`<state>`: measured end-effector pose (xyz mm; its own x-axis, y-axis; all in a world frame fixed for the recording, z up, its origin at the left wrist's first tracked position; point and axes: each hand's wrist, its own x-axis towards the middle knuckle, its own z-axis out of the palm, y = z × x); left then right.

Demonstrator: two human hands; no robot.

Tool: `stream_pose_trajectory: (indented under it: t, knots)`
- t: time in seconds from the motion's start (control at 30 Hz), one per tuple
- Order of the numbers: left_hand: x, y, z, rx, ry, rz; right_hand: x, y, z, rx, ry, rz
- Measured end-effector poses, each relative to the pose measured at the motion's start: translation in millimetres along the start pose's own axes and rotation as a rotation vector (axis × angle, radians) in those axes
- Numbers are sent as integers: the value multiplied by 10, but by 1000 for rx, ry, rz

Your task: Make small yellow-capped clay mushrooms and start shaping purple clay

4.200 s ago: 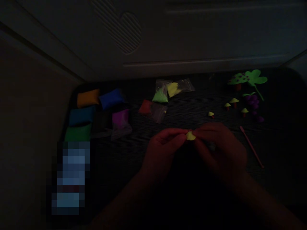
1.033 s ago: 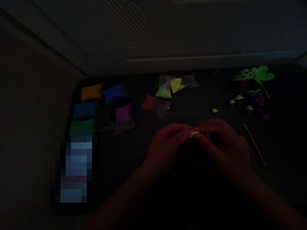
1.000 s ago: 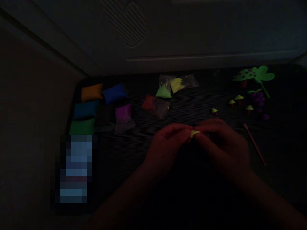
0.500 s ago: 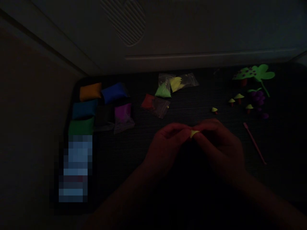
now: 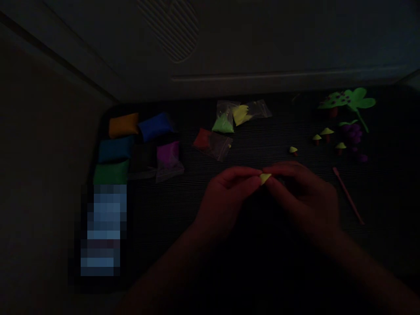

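Between the fingertips of both hands is a small piece of yellow modelling clay, roughly cone-shaped. My left hand pinches it from the left, thumb and fingers closed. From the right, my right hand pinches the same piece. Just beyond the right hand stands a little clay mushroom with a yellow cap and reddish stem. Several more like it, such as one mushroom, stand farther right. A pink modelling tool lies to the right of my right hand.
Clay bags of green, yellow and red lie beyond my hands. Several coloured packets, one orange, sit at left above a blurred bright screen. A green clay flower and purple clay balls are at far right. The light is dim.
The yellow clay has turned slightly between my fingertips and shows a more pointed shape. Both hands have shifted a little; the things on the table have stayed put.
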<state>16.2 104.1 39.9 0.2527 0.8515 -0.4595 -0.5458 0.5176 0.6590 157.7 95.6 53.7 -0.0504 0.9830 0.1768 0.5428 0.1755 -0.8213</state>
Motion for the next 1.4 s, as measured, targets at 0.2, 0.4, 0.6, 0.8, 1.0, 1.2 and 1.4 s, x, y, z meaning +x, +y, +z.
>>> stream_pose_trajectory:
  t: [0.2,0.4,0.6,0.8,1.0,1.2,1.4]
  knots:
    - [9,7,-8,9,4,48,36,21,-67,-125,-75,-130]
    - [-16,-13,-11,160,34,156,19,41,-45,-197,-16,-231]
    - [-87,1,55,548,116,490,-9,59,-16,-237,53,-216]
    - [-117,-21,33,770,90,731,-32,43,-9,-224,60,-171]
    - [-129,-18,44,741,79,711,-30,19,-7,-188,47,-152]
    - [-70,-34,14,330,76,316,-31,15,3,-167,14,-149]
    - [-27,-37,13,199,47,238,-28,29,11,-166,-2,-117]
